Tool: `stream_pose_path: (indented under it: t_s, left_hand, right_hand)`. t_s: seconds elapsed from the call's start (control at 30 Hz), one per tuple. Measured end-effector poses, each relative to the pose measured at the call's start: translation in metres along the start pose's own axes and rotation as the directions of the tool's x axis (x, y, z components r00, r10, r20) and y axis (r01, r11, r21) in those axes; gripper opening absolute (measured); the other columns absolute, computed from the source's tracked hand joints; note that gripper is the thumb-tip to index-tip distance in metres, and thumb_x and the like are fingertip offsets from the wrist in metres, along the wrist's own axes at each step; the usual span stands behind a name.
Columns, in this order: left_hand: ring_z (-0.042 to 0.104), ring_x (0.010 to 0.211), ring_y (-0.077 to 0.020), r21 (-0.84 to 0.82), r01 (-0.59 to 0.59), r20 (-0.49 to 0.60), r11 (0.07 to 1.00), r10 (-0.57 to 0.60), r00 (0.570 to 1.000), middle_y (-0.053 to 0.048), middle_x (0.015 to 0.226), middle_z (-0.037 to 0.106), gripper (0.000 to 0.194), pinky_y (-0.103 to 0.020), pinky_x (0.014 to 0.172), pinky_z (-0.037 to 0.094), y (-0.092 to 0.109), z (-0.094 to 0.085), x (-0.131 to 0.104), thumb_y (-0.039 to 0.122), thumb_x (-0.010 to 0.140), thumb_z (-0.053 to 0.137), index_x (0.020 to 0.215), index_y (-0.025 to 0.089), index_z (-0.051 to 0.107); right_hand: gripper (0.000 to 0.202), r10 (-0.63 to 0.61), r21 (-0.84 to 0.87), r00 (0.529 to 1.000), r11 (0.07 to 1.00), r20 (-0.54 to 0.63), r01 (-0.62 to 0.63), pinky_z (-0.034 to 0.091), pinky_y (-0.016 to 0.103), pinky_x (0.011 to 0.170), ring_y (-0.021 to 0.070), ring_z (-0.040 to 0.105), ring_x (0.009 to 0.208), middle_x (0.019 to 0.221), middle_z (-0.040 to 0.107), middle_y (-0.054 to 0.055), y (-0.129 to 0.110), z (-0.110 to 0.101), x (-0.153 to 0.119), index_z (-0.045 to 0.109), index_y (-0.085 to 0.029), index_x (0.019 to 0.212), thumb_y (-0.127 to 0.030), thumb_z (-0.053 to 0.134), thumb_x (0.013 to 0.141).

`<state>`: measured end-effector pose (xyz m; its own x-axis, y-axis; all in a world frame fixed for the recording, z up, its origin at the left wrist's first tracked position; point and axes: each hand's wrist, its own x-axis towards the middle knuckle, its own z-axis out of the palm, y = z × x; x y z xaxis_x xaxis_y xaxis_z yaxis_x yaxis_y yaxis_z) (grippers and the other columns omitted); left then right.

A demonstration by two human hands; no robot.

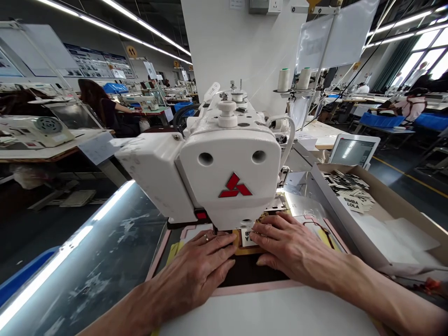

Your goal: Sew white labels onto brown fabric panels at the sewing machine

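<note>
A white sewing machine head (231,158) with a red three-part emblem stands right in front of me. Beneath it lies dark fabric (245,274) in a pink-edged template (259,288). A white label with black print (248,238) rests inside a small tan frame (245,252) on the fabric, its right part covered by my fingers. My left hand (199,263), a ring on one finger, lies flat with fingers stretched out, its fingertips at the frame's left side. My right hand (297,247) is spread flat, fingertips touching the label. The needle area is mostly hidden.
On the right, a cardboard box (395,196) holds many printed labels (350,189) and white sheets (402,235). Behind it is a control screen (353,151). Thread cones (283,80) stand at the back. A blue bin (28,275) sits low left. A co-worker (100,105) sits farther left.
</note>
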<state>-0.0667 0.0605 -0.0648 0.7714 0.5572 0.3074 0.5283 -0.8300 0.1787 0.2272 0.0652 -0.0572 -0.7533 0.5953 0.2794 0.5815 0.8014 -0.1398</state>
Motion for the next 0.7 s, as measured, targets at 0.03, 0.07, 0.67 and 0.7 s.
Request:
stream_pose_path:
  t_s: [0.03, 0.07, 0.67, 0.7]
  left_hand:
    - [0.066, 0.131, -0.0240, -0.004, -0.002, -0.006, 1.000, 0.002, 1.000, -0.007, 0.146, 0.066, 0.038, -0.040, 0.113, 0.052, 0.000, 0.000, 0.001, 0.017, 0.106, 0.050, 0.139, 0.023, 0.066]
    - [0.066, 0.131, -0.0237, -0.008, -0.003, -0.009, 1.000, 0.003, 1.000, -0.007, 0.146, 0.066, 0.038, -0.040, 0.113, 0.052, 0.000, 0.000, 0.001, 0.017, 0.106, 0.050, 0.140, 0.023, 0.066]
    - [0.063, 0.134, -0.0295, 0.031, 0.064, 0.140, 0.997, -0.068, 0.988, -0.005, 0.154, 0.059, 0.046, -0.050, 0.115, 0.048, 0.008, 0.006, 0.012, 0.031, 0.105, 0.061, 0.151, 0.026, 0.055]
    - [0.064, 0.133, -0.0298, 0.029, 0.070, 0.142, 0.997, -0.074, 0.987, -0.005, 0.153, 0.060, 0.046, -0.050, 0.115, 0.048, 0.008, 0.005, 0.013, 0.031, 0.105, 0.062, 0.150, 0.026, 0.056]
  right_hand:
    - [0.038, -0.012, 0.003, 1.000, 1.000, 0.001, 0.012, 0.048, 0.047, 0.108, 0.0274, 0.061, 0.125, 0.135, 0.071, 0.009, 0.000, 0.002, 0.002, 0.065, -0.022, 0.137, -0.045, 0.061, 0.107]
    - [0.038, -0.016, 0.007, 1.000, 1.000, 0.007, 0.016, 0.049, 0.047, 0.107, 0.0270, 0.061, 0.123, 0.134, 0.071, 0.009, 0.000, 0.004, 0.003, 0.065, -0.023, 0.138, -0.045, 0.060, 0.107]
    - [0.042, 0.012, 0.053, 0.996, 0.998, 0.087, -0.017, 0.047, 0.049, 0.104, 0.0287, 0.058, 0.117, 0.141, 0.068, 0.007, -0.006, 0.001, 0.008, 0.060, -0.020, 0.143, -0.046, 0.050, 0.111]
    - [0.043, 0.010, 0.056, 0.995, 0.998, 0.096, -0.016, 0.046, 0.049, 0.104, 0.0285, 0.058, 0.117, 0.141, 0.067, 0.006, -0.006, 0.001, 0.008, 0.059, -0.021, 0.145, -0.046, 0.050, 0.111]
